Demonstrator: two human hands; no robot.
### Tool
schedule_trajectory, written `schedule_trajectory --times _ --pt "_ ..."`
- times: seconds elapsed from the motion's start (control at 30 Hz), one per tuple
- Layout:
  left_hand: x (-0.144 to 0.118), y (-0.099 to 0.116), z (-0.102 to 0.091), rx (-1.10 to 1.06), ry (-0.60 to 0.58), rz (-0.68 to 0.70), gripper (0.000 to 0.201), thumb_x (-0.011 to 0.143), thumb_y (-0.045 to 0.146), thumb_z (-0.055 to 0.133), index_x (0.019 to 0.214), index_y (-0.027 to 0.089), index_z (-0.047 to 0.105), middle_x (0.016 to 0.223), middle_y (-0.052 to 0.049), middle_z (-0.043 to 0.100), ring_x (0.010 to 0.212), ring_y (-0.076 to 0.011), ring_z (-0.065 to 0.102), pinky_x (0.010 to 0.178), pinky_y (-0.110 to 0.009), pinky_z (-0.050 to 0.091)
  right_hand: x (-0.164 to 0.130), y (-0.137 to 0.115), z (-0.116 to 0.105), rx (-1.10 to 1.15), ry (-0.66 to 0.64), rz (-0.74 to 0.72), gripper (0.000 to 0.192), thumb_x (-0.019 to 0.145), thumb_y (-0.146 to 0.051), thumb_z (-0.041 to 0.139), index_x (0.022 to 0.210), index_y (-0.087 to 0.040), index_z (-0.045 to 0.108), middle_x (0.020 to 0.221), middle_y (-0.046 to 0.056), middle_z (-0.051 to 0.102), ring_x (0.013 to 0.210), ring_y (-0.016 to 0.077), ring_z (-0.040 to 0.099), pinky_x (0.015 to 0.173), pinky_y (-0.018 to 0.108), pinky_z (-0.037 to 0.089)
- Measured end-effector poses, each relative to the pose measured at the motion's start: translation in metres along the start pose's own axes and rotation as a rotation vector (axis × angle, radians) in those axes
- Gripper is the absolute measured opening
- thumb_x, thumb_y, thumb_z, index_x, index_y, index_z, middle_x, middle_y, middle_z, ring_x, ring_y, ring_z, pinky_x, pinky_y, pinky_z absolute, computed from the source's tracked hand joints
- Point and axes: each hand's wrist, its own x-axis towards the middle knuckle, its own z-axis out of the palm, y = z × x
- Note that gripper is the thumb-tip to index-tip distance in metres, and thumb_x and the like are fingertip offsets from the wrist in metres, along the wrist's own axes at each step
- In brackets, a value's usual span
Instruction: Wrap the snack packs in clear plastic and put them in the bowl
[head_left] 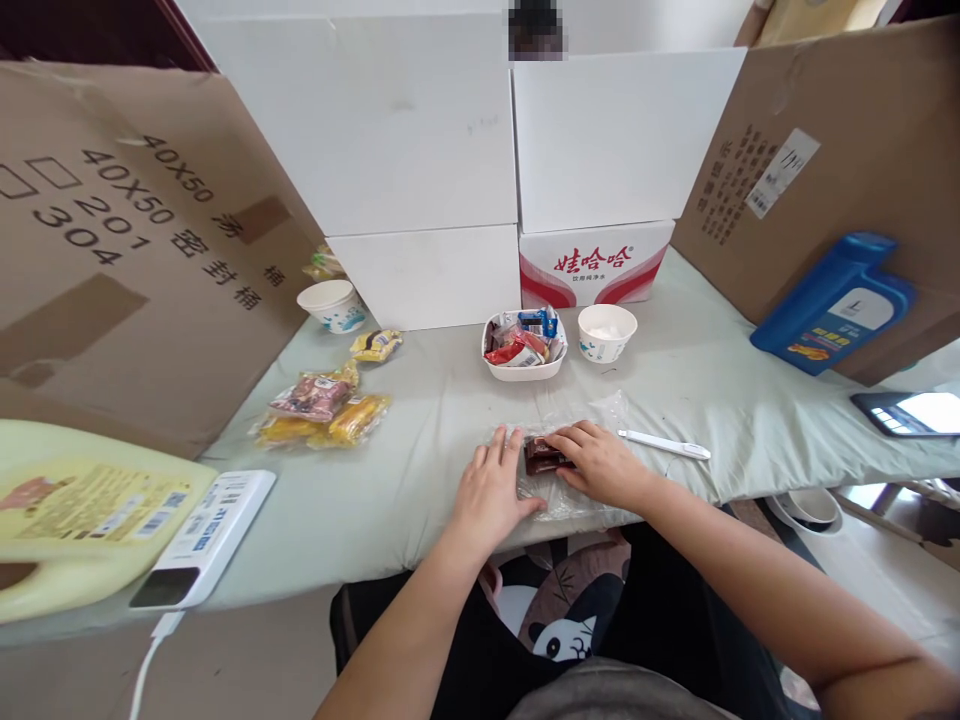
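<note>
Item, lower centre: your left hand (491, 490) flattens the clear plastic bag (577, 455) on the worktop, fingers released; your right hand (600, 462) pinches the dark red snack packet (541, 455); it looks mid-bagging, and next likely calls for sliding the packet fully inside.

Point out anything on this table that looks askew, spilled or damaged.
Nothing looks spilled or damaged. Both jugs lie on their sides: the blue jug against a cardboard box, the yellow jug near left. Snack packets lie loose, outside the bowl.

Bare cloth lies open between the snack packets (322, 408) and white dish (523, 346); stacked boxes (427, 170) wall the far side.
</note>
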Motion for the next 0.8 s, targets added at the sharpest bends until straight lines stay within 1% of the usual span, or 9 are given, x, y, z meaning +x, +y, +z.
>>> schedule_trajectory --times 0.1,0.2,0.3,0.37,0.43,0.5,0.63,0.7,0.8 --pt "0.0 -0.002 0.0 0.004 0.01 -0.024 0.106 0.055 0.039 0.087 0.144 0.026 0.03 0.153 -0.018 0.029 0.122 -0.0375 0.049 0.093 -0.047 0.046 0.009 0.01 0.0 -0.062 -0.004 0.048 0.033 0.092 -0.023 0.051 0.123 -0.012 0.057 0.108 0.012 0.068 0.098 0.0238 0.061 0.088 0.039 0.048" --pt "-0.001 0.001 -0.002 -0.016 0.023 -0.039 0.109 0.052 0.036 0.089 0.143 0.029 0.029 0.154 -0.016 0.025 0.122 -0.0371 0.049 0.093 -0.047 0.046 0.019 0.022 -0.002 -0.113 -0.034 0.083 0.035 0.094 -0.027 0.051 0.125 -0.011 0.055 0.107 0.014 0.067 0.096 0.0245 0.063 0.085 0.039 0.049" --pt "-0.002 0.006 -0.005 -0.014 0.01 -0.055 0.102 0.052 0.037 0.089 0.138 0.027 0.036 0.149 -0.015 0.03 0.121 -0.036 0.05 0.096 -0.048 0.045 0.026 0.036 -0.012 -0.066 -0.119 0.035 0.042 0.088 -0.025 0.06 0.127 -0.012 0.054 0.11 0.014 0.066 0.1 0.0256 0.062 0.084 0.038 0.049" --pt "-0.001 0.009 -0.009 0.004 -0.04 -0.064 0.09 0.055 0.038 0.087 0.132 0.023 0.045 0.14 -0.014 0.041 0.118 -0.0346 0.051 0.095 -0.048 0.045 0.03 0.046 -0.026 0.056 -0.141 -0.003 0.042 0.085 -0.023 0.062 0.126 -0.016 0.054 0.11 0.012 0.066 0.099 0.0239 0.062 0.083 0.036 0.049" --pt "0.0 0.011 -0.015 0.022 -0.117 -0.052 0.074 0.058 0.04 0.086 0.122 0.019 0.053 0.126 -0.012 0.052 0.114 -0.0327 0.051 0.094 -0.045 0.046 0.038 0.054 -0.045 0.17 -0.064 -0.003 0.042 0.085 -0.022 0.059 0.127 -0.02 0.054 0.112 0.009 0.066 0.099 0.022 0.062 0.082 0.033 0.048" --pt "0.001 0.013 -0.019 0.037 -0.18 -0.032 0.062 0.061 0.042 0.084 0.113 0.018 0.059 0.117 -0.01 0.057 0.111 -0.0314 0.051 0.093 -0.044 0.046 0.052 0.057 -0.063 0.173 0.049 0.038 0.044 0.085 -0.02 0.056 0.129 -0.021 0.053 0.113 0.008 0.066 0.101 0.0222 0.061 0.083 0.032 0.047" --pt "0.002 0.013 -0.021 0.053 -0.217 -0.042 0.059 0.064 0.046 0.082 0.111 0.017 0.061 0.117 -0.011 0.057 0.111 -0.0319 0.049 0.092 -0.044 0.045 0.094 0.057 -0.091 0.065 0.128 0.113 0.045 0.084 -0.022 0.054 0.129 -0.021 0.053 0.114 0.008 0.066 0.102 0.0248 0.061 0.084 0.035 0.046" --pt "0.002 0.012 -0.02 0.053 -0.225 -0.051 0.058 0.066 0.047 0.08 0.112 0.018 0.061 0.118 -0.011 0.057 0.112 -0.0318 0.049 0.092 -0.044 0.045 0.118 0.058 -0.1 0.073 0.208 0.218 0.047 0.085 -0.025 0.054 0.132 -0.021 0.05 0.119 0.008 0.065 0.106 0.026 0.06 0.086 0.037 0.046" --pt "0.003 0.012 -0.019 0.056 -0.238 -0.062 0.058 0.067 0.049 0.079 0.113 0.018 0.061 0.12 -0.012 0.057 0.113 -0.0325 0.048 0.092 -0.045 0.044 0.151 0.062 -0.104 0.089 0.296 0.457 0.051 0.087 -0.033 0.053 0.136 -0.018 0.044 0.117 0.011 0.065 0.106 0.029 0.06 0.086 0.04 0.047"
